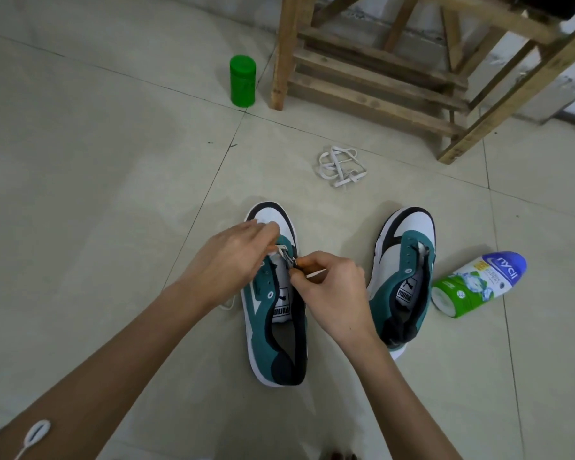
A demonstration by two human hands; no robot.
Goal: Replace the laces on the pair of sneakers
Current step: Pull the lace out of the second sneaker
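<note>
Two sneakers, green/white/black, stand on the tiled floor (113, 194) w/ toes pointing away from the person, well apart from each other. Left-side sneaker (273, 330) is under both hands; right-side sneaker (400, 280) stands alone w/ no lace in its eyelets, tongue exposed. Left hand (233, 257) hovers over the toe end of the left-side sneaker, fingers curled down and pinching a white lace (282, 250) at the frontmost eyelets. Right hand (336, 287) is just beside it over the tongue, thumb + index pressed together on the other stretch of the same lace, a short white end sticking out past the fingers. So both hands are clamped on the lace, close together, not touching as far as can be told. A loop of the lace hangs out on the floor at the left of the left-side sneaker. Exact eyelet being threaded: can't tell, fingers hide it. A second white lace bundle (341, 166) lies tangled on the floor beyond the sneakers, near the leg of a wooden stool (372, 91). Green canister (243, 80) stands upright just left of that stool leg. Powder bottle (475, 283), green/white w/ blue cap, lies on its side just right of the right-side sneaker. White sensor patch (38, 432) w/ a cable sits on the left forearm.
</note>
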